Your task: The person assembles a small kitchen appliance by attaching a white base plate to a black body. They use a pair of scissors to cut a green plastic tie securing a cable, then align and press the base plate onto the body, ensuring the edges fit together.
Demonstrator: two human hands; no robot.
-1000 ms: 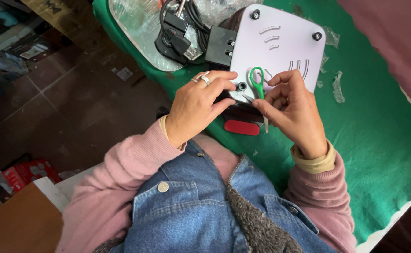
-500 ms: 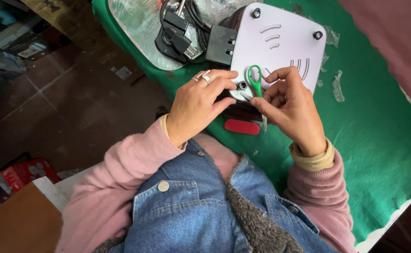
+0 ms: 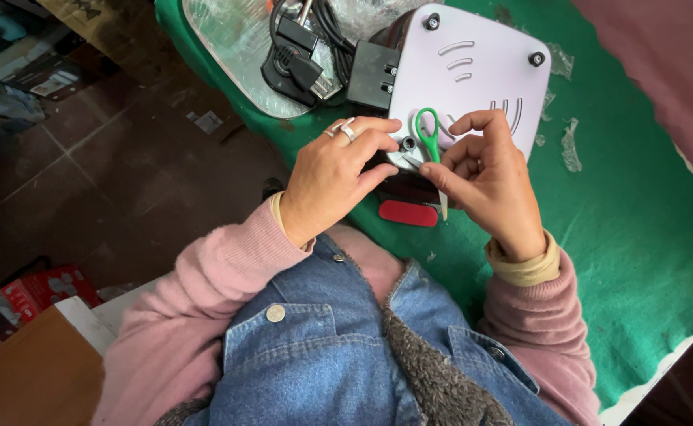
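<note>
A white plastic appliance (image 3: 473, 71) lies bottom-up on a green cloth-covered table (image 3: 646, 237), with dark feet at its corners and vent slots. My right hand (image 3: 488, 181) holds small green-handled scissors (image 3: 428, 142) against the appliance's near edge, blades pointing down toward me. My left hand (image 3: 335, 177), wearing rings, rests its fingertips on the same near corner, beside a screw hole. A red and dark part (image 3: 408, 211) lies on the cloth just under both hands.
A black power cord with plug (image 3: 303, 59) lies coiled on a clear plastic bag (image 3: 236, 55) at the table's far left. Bits of clear tape (image 3: 571, 146) lie on the cloth to the right. Dark tiled floor (image 3: 86, 173) and boxes are at the left.
Both hands and the scissors have stayed at the appliance's near corner; the right hand's fingers have shifted slightly on the scissors.
</note>
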